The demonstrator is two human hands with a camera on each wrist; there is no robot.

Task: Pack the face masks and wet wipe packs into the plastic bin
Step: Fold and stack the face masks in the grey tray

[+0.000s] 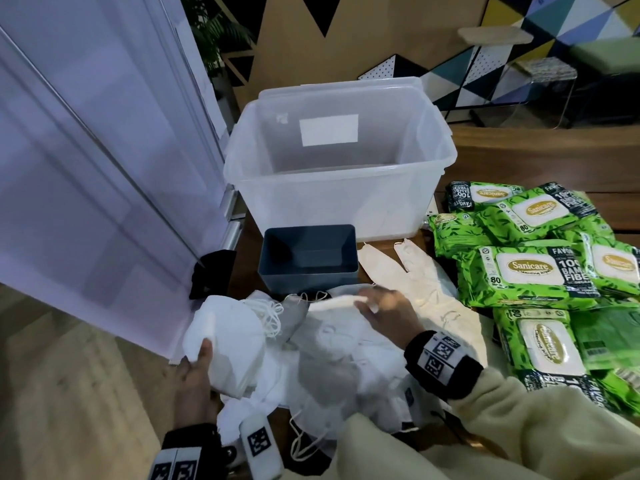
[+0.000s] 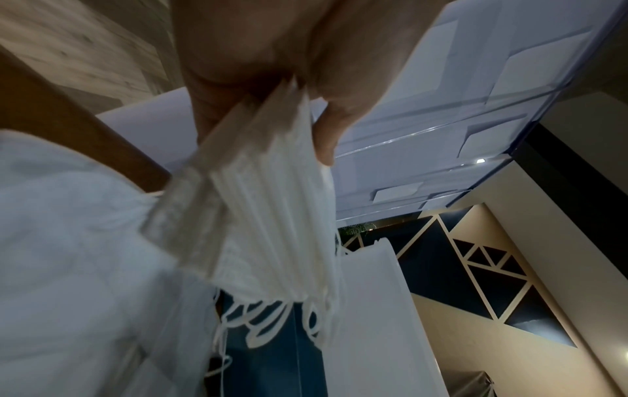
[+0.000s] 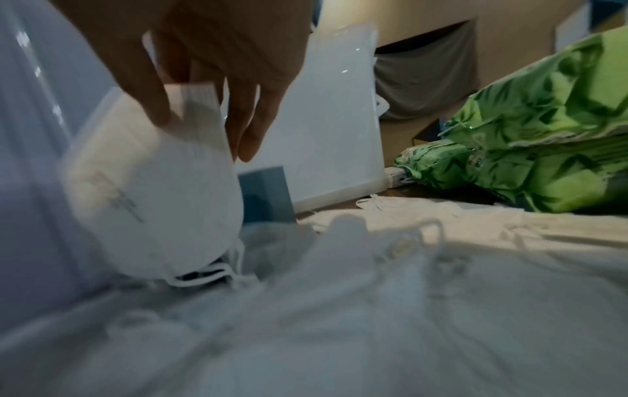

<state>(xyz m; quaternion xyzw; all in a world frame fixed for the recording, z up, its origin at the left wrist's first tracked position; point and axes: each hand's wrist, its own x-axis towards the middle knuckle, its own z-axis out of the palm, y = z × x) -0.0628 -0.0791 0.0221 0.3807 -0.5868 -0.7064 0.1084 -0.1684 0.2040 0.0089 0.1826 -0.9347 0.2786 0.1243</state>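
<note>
The left hand [image 1: 195,379] is gripping a stack of folded white face masks [image 1: 230,344] at the near left corner of the surface [image 1: 519,161], thumb lying on top and fingers tucked out of sight beneath; from the left wrist view the stack [image 2: 271,215] is fanning out of the pinch with its ear loops dangling. The right hand [image 1: 388,315] is pinching one more white mask [image 1: 337,301] by its edge, holding it just above the loose heap of masks [image 1: 346,368] that is covering the near part of the surface. In the right wrist view that mask [image 3: 163,188] is showing faint printing too blurred to read, and most of the heap below it is smeared and hard to separate into single masks.

The clear plastic bin [image 1: 341,164] is standing open at the far side, with nothing visible inside it; its lid seems to be propped behind it, though only an edge is showing. A small grey-blue box [image 1: 308,258] is sitting right in front of the bin, also holding nothing. Cream-coloured masks [image 1: 412,271] are lying to its right, and beyond them the green wet wipe packs [image 1: 526,268] are piling up, the nearest ones cut off by the frame and partly hidden by the sleeve [image 1: 540,427].
</note>
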